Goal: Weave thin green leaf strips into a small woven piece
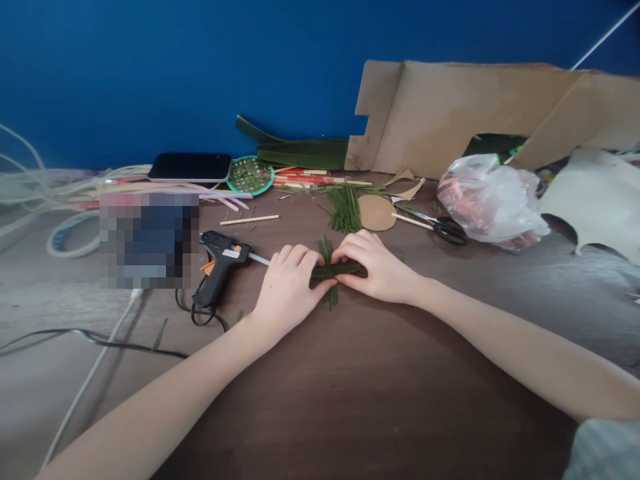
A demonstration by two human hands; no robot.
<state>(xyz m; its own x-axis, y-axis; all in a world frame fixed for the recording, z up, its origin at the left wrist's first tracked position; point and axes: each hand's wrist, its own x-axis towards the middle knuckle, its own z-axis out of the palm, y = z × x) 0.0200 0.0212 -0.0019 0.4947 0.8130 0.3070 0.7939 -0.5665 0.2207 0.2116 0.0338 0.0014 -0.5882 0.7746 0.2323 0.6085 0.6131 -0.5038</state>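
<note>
Green leaf strips (331, 270) lie crosswise over one another at the middle of the table. My left hand (293, 280) pinches them from the left, thumb and fingers closed on the strips. From the right, my right hand (377, 270) grips the other end of the crosswise strips between thumb and forefinger. Just beyond my hands lies a bunch of cut green strips (345, 208), beside a round cardboard disc (377, 213). A black glue gun (220, 263) rests left of my left hand, its glue stick pointing toward that hand.
Black-handled scissors (450, 230) and a plastic bag (493, 200) lie to the right. Cardboard (450, 100) stands against the blue wall. At the back are a phone (190, 167), a round green-rimmed mesh (251, 175) and long leaves (303, 153). Cables (100, 367) cross the left side.
</note>
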